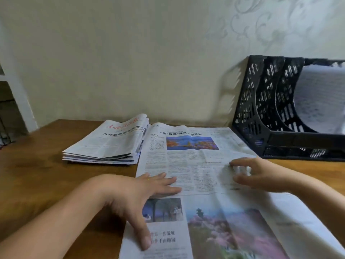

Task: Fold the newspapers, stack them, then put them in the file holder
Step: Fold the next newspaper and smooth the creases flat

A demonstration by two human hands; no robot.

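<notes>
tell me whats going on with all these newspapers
A person is working on an open newspaper spread on a wooden table. The left hand lies flat on its left part, and the right hand is over its right side with fingers bent, blurred. A stack of folded papers lies to the left, next to the open one. The black file holder stands at the back right with some paper already in a slot.

1. We are pressing our left hand (147,191) flat on the open newspaper (196,174) lying across the bench (37,174).
2. Our right hand (261,174) is hovering with curled fingers over its right side.
3. A folded stack (110,144) is lying just left; the black file holder (276,109) is standing right.
</notes>
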